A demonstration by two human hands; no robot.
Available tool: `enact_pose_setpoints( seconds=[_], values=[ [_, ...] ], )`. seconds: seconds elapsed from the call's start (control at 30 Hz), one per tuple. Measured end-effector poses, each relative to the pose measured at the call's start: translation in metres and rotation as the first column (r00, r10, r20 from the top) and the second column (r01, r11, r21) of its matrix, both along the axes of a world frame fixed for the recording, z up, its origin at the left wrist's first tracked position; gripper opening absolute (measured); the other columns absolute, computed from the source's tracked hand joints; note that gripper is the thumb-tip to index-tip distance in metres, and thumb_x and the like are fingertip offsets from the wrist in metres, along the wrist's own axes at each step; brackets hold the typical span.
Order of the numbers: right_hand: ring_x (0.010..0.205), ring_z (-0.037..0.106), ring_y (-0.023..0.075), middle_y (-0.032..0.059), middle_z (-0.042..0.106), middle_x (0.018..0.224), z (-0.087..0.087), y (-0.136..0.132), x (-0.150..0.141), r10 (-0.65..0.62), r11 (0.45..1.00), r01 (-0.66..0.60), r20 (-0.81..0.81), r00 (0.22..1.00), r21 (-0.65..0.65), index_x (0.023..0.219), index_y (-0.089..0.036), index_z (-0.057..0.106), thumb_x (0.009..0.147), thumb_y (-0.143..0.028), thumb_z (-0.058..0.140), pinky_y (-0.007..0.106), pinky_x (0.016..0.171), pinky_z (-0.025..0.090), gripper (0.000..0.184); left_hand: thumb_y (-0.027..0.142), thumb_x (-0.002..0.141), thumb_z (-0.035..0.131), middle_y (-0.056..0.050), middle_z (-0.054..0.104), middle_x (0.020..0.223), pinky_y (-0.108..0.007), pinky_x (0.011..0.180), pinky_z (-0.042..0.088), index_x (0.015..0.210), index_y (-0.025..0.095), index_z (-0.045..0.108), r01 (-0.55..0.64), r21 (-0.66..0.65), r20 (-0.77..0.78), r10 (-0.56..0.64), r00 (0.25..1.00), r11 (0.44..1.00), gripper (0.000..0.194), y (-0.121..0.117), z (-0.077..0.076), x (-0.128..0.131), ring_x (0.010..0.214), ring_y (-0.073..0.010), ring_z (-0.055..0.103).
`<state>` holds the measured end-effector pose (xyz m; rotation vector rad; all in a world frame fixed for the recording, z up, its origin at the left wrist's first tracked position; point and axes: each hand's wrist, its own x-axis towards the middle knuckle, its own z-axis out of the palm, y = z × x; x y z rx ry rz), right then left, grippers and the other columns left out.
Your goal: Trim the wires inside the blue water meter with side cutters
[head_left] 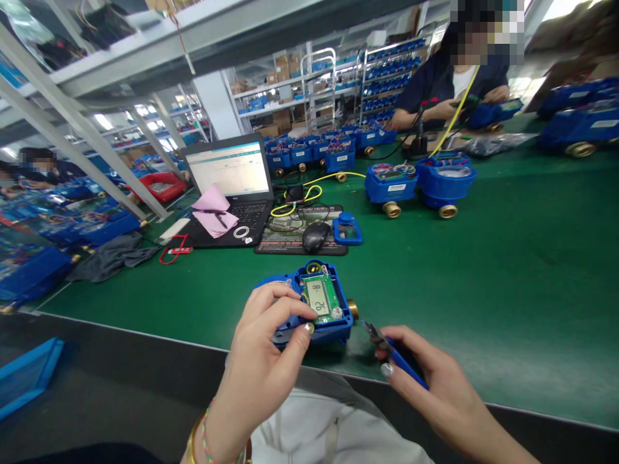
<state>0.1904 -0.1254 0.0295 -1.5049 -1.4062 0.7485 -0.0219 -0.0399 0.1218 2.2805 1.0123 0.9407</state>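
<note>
A blue water meter [333, 325] with its cover off lies at the near edge of the green table [507, 270]. Its green circuit board [322, 296] with a small LCD faces up, and a brass fitting sticks out on its right. My left hand [264, 361] grips the meter's left side, thumb and fingers touching the board's edge. My right hand [430, 380] holds small blue-handled cutters [394, 354], their tips pointing toward the meter's right side, a short gap away.
An open laptop [232, 187] with pink paper, a mouse [316, 236] on a mat, a loose blue cover [347, 229] and yellow cable lie behind. Two more blue meters [418, 183] stand mid-table. A person works at the far right; another sits at far left. Shelving stands behind.
</note>
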Motion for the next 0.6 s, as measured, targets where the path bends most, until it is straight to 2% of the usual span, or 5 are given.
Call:
enact_pose_setpoints(
  seconds=[0.1, 0.23, 0.33, 0.47, 0.6],
  values=[
    [0.077, 0.063, 0.0181, 0.0006, 0.066, 0.084, 0.000, -0.001, -0.001, -0.023, 1.000, 0.023, 0.001, 1.000, 0.004, 0.102, -0.023, 0.060, 0.085, -0.036, 0.051, 0.027, 0.070, 0.048, 0.023, 0.013, 0.089, 0.051, 0.002, 0.053, 0.106, -0.033, 0.093, 0.036, 0.093, 0.027, 0.061, -0.003, 0.002, 0.009, 0.003, 1.000, 1.000, 0.018, 0.001, 0.000, 0.001, 0.107, -0.0160, 0.047],
    [0.077, 0.065, 0.0183, 0.0012, 0.067, 0.086, -0.005, 0.002, 0.007, 0.067, 0.998, -0.068, 0.031, 0.997, 0.015, 0.105, -0.023, 0.059, 0.087, -0.036, 0.053, 0.027, 0.069, 0.051, 0.023, 0.014, 0.088, 0.054, 0.002, 0.054, 0.102, -0.033, 0.091, 0.037, 0.086, 0.025, 0.061, -0.029, 0.023, 0.043, 0.028, 0.999, 0.999, 0.013, 0.000, -0.001, 0.003, 0.104, -0.0162, 0.049],
    [0.081, 0.067, 0.0188, 0.0020, 0.069, 0.089, -0.007, 0.004, 0.008, 0.100, 0.995, -0.100, -0.013, 0.995, 0.030, 0.107, -0.023, 0.058, 0.088, -0.036, 0.054, 0.025, 0.068, 0.053, 0.023, 0.015, 0.087, 0.054, 0.001, 0.055, 0.101, -0.033, 0.091, 0.037, 0.085, 0.024, 0.061, -0.037, 0.030, 0.050, 0.035, 0.998, 0.999, 0.012, -0.001, -0.001, 0.003, 0.103, -0.0159, 0.050],
    [0.086, 0.067, 0.0196, 0.0037, 0.069, 0.094, -0.003, 0.009, 0.001, 0.012, 0.998, -0.005, -0.117, 0.993, 0.063, 0.108, -0.023, 0.058, 0.090, -0.037, 0.053, 0.024, 0.068, 0.054, 0.023, 0.015, 0.087, 0.053, 0.001, 0.054, 0.101, -0.032, 0.092, 0.037, 0.089, 0.024, 0.060, -0.028, 0.047, 0.031, 0.027, 0.999, 0.999, 0.012, -0.002, 0.000, 0.004, 0.104, -0.0154, 0.049],
    [0.084, 0.068, 0.0163, 0.0014, 0.069, 0.096, 0.007, 0.016, -0.003, 0.065, 0.982, -0.060, -0.023, 0.998, 0.180, 0.111, -0.026, 0.055, 0.091, -0.031, 0.054, 0.020, 0.069, 0.054, 0.021, 0.014, 0.086, 0.050, 0.001, 0.055, 0.101, -0.032, 0.094, 0.037, 0.092, 0.024, 0.059, -0.022, 0.066, -0.015, 0.023, 1.000, 0.998, 0.015, -0.001, 0.001, 0.004, 0.104, -0.0153, 0.049]
  ],
)
